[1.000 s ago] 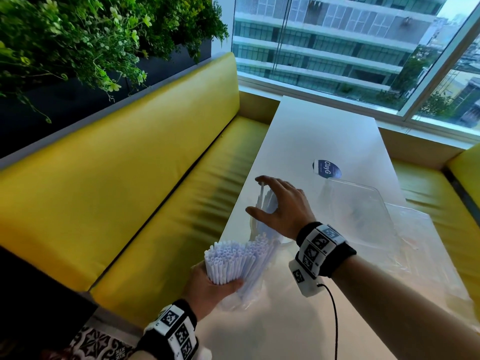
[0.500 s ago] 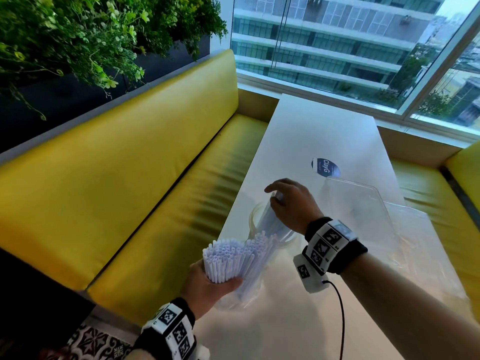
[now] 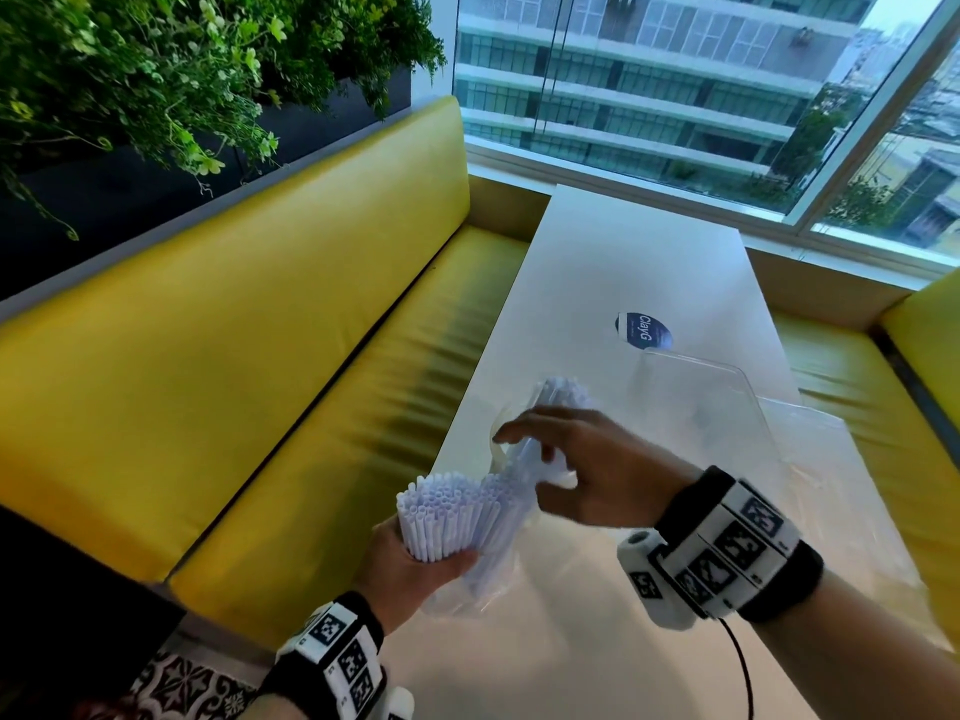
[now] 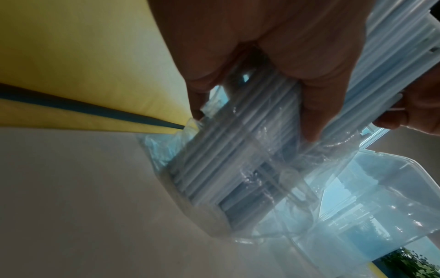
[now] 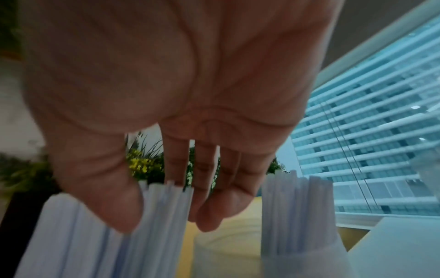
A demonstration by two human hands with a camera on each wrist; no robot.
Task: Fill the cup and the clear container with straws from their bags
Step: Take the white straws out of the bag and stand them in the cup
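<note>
Right hand (image 3: pixel 597 470) returned to pinch straws (image 3: pixel 447 517) over white table (image 3: pixel 639 262), yellow bench (image 3: pixel 234 381) alongside.

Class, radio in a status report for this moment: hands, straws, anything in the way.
Left hand grips bag of straws; right hand pinches a few straws at its open end. Cup partly filled. Path to cup looks open.

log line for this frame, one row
left hand grips straw bag | right hand pinches few straws at bag mouth | cup partly filled with straws | clear container looks empty
</note>
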